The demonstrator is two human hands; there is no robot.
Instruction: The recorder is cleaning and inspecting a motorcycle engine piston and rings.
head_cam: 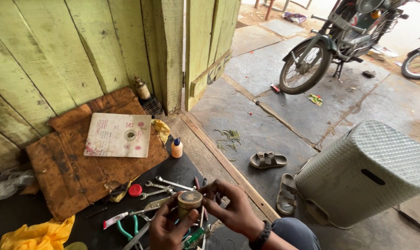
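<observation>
1. My left hand (166,229) and my right hand (233,210) are close together at the bottom of the view, both closed around a small round metal part (189,203), a dirty, brass-coloured cylinder with its flat top facing up.
2. My left fingers grip the part from the 8 o'clock side; my right fingers curl over it from 3 o'clock. A dark band (261,236) sits on my right wrist.
3. Under my hands lies a black mat (182,169) strewn with tools: several spanners (166,186) at 11 o'clock of the part, green-handled pliers (126,229) at 8 o'clock, and a small red cap (135,190) further out at 10 o'clock.
4. A small orange bottle (176,148) stands at 12 o'clock, near the mat's far edge.
5. At 10 o'clock, a worn cardboard sheet (71,171) carries a pale printed paper (119,134). Beyond it a brown bottle (142,88) stands against the green wooden wall (57,51).
6. A yellow cloth (38,236) lies at 9 o'clock, in the bottom-left corner.
7. At 3 o'clock a grey woven-pattern plastic stool (367,171) lies tipped on the stone floor (265,106), with two sandals (268,160) between it and the mat.
8. At 1 o'clock, well apart, a motorcycle (339,37) is parked.
</observation>
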